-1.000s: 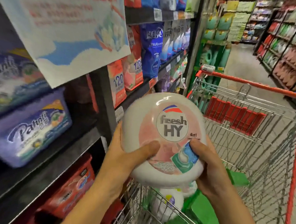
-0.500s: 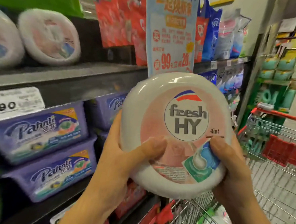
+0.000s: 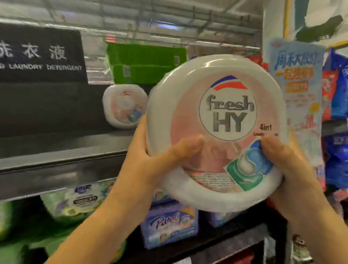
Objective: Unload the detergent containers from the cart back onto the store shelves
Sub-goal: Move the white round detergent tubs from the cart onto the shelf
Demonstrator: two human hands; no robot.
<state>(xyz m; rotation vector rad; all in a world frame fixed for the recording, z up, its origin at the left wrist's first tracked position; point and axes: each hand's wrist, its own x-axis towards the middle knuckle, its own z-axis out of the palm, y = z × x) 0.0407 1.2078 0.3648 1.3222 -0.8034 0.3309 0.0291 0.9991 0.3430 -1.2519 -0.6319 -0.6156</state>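
Left grip (image 3: pixel 147 166), right grip (image 3: pixel 292 170) (both curled)

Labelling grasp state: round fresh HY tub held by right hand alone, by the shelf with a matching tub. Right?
No: head view shows left hand and right hand both gripping the fresh HY tub, by the shelf with a matching tub.

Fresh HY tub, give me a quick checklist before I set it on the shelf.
1. Grip: left hand and right hand both hold the Fresh HY tub: ok.
2. Right spot: a matching tub stands on the upper shelf: ok.
3. Bare shelf shows left of the matching tub: ok.
4. Space right of it, hidden behind the held tub: cannot tell.
5. The label faces outward: ok.
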